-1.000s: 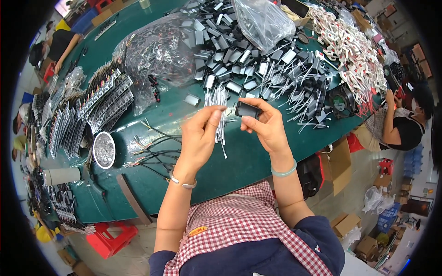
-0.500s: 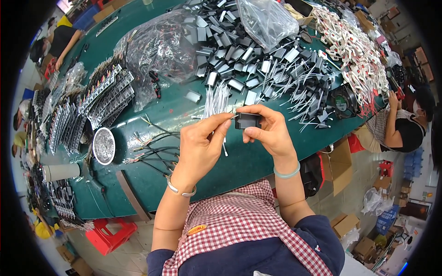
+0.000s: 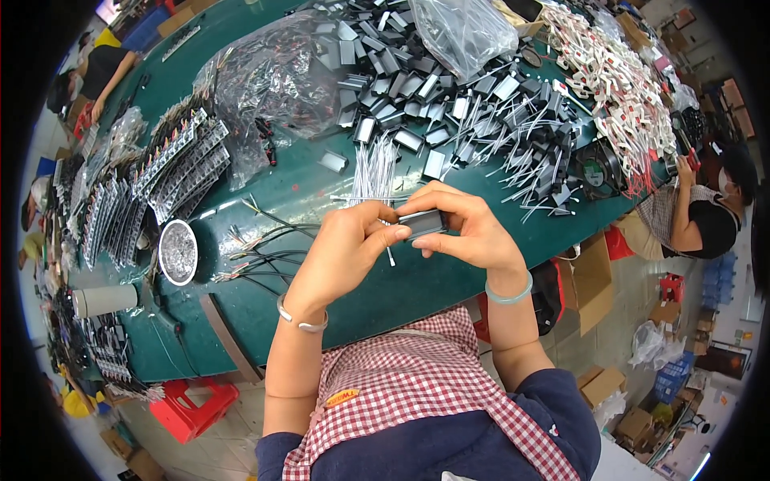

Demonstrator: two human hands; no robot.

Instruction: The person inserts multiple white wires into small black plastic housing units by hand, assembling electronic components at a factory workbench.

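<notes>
A small dark grey, open-sided plastic housing (image 3: 425,224) is held level between my two hands above the green table. My right hand (image 3: 477,232) grips it from the right, index finger along its far side and thumb on its near side. At its left end, the thumb and index finger of my left hand (image 3: 345,247) close on the housing. A thin white strip passes behind my left fingers; whether they touch it I cannot make out. Just beyond my hands lies a bundle of white wire-like strips (image 3: 374,167). Several black cables (image 3: 273,258) with bare coloured ends lie beside my left hand.
A large heap of similar grey housings (image 3: 393,76) covers the table's far middle. Clear plastic bags (image 3: 281,88), rows of metal-faced strips (image 3: 180,172) and a white bowl (image 3: 178,252) stand left. White parts with red wires (image 3: 613,88) and a black fan (image 3: 597,172) lie right.
The housing has come slightly nearer to me and turned, showing its long side. My left fingers have moved from a thin piece at its left end onto the housing itself.
</notes>
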